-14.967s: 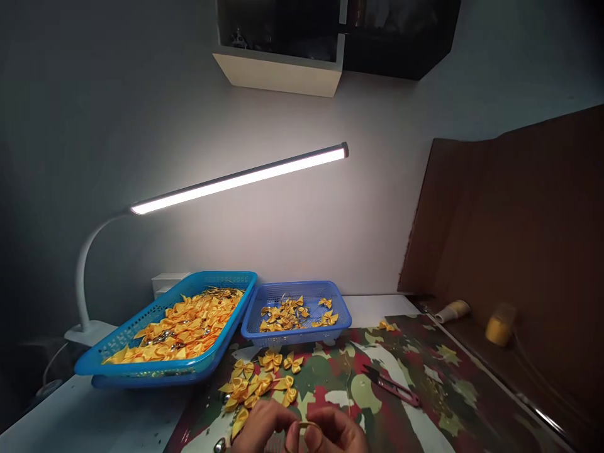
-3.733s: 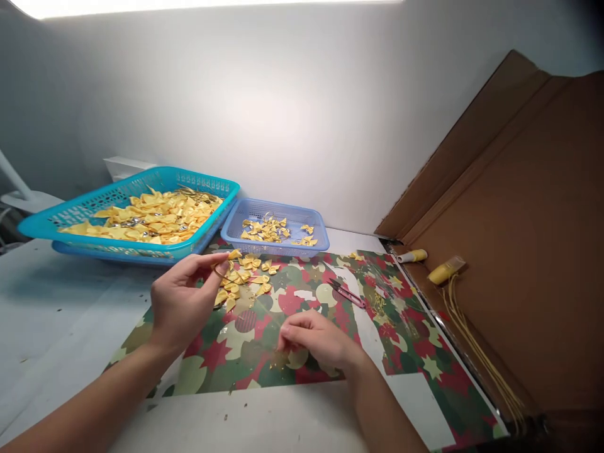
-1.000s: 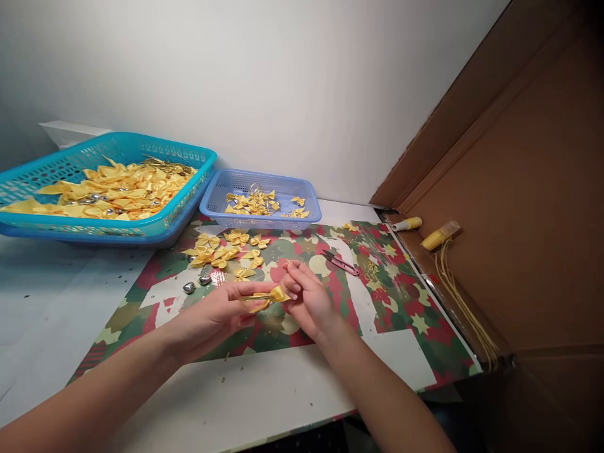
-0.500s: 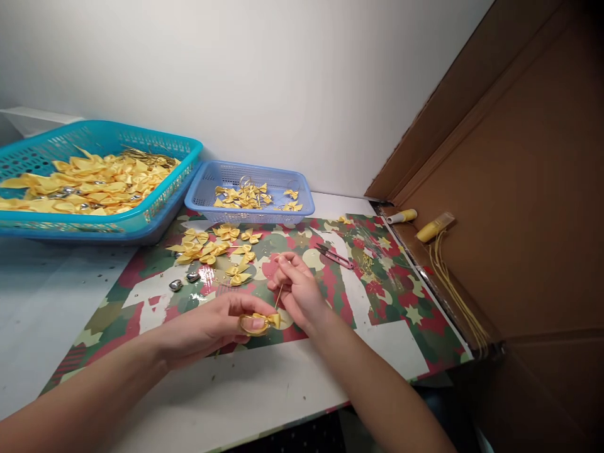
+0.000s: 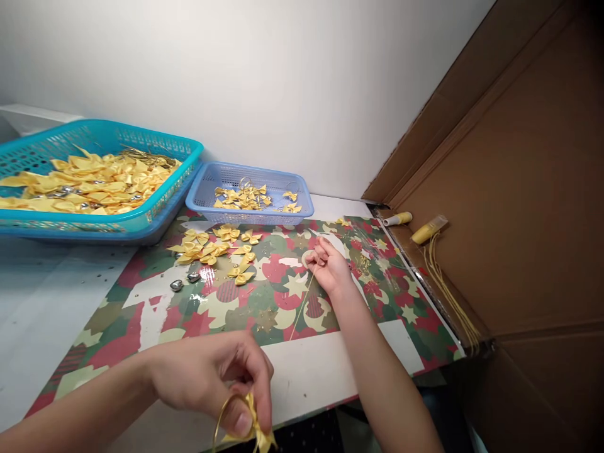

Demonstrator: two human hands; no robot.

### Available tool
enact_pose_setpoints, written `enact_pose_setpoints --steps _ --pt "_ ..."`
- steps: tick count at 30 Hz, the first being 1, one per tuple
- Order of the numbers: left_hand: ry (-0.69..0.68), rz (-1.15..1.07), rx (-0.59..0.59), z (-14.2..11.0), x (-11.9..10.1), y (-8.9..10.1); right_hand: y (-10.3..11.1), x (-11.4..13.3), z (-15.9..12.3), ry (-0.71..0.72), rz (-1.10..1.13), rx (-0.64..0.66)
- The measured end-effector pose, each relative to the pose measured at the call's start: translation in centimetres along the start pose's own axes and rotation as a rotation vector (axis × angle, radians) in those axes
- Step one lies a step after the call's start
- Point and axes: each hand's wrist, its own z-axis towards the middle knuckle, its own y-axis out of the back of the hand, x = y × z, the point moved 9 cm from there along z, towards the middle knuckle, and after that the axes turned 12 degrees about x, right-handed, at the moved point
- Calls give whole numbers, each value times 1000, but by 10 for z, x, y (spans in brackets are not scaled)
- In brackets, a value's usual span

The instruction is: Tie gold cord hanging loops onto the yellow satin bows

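Observation:
My left hand (image 5: 212,377) is closed at the table's front edge, pinching a yellow ribbon bow (image 5: 255,421) between thumb and fingers. A thin gold ring (image 5: 218,425) loops out beside the bow, over the thumb. My right hand (image 5: 330,267) is closed farther back, holding a thin yellow thread (image 5: 302,307) that slants down toward the left hand. The thread's lower end is hard to make out. Several loose yellow bows (image 5: 207,250) lie left of the right hand, near two silver hearts (image 5: 176,285). The pink thread snips are mostly hidden behind the right hand.
A turquoise basket (image 5: 182,179) full of yellow bows stands at the left. Beside it, a blue basket (image 5: 250,217) holds bows with rings. Yellow thread strands (image 5: 448,296) hang along the cardboard wall (image 5: 528,207) on the right, near a yellow spool (image 5: 399,219).
My left hand has moved down toward the front edge with the bow and ring. My right hand has gone up and right, drawing out a longer stretch of thread.

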Motion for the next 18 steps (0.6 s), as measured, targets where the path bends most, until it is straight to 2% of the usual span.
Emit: enact_pose_setpoints --steps 3,7,9,12,14,18 --pt "-11 41 31 -3 -7 -3 5 3 1 14 -13 -18" --pt "-66 -70 34 -6 -8 -3 9 3 3 9 -29 -41" --pt "-165 -185 -29 -9 -9 5 13 7 3 20 -36 -64" --pt "-411 -384 -164 -18 -17 24 22 18 3 64 -53 -105" --pt "-521 -477 -188 -22 -22 31 29 27 3 100 -71 -130" --pt "-534 -565 -254 -24 -23 39 38 40 4 190 -124 -185"
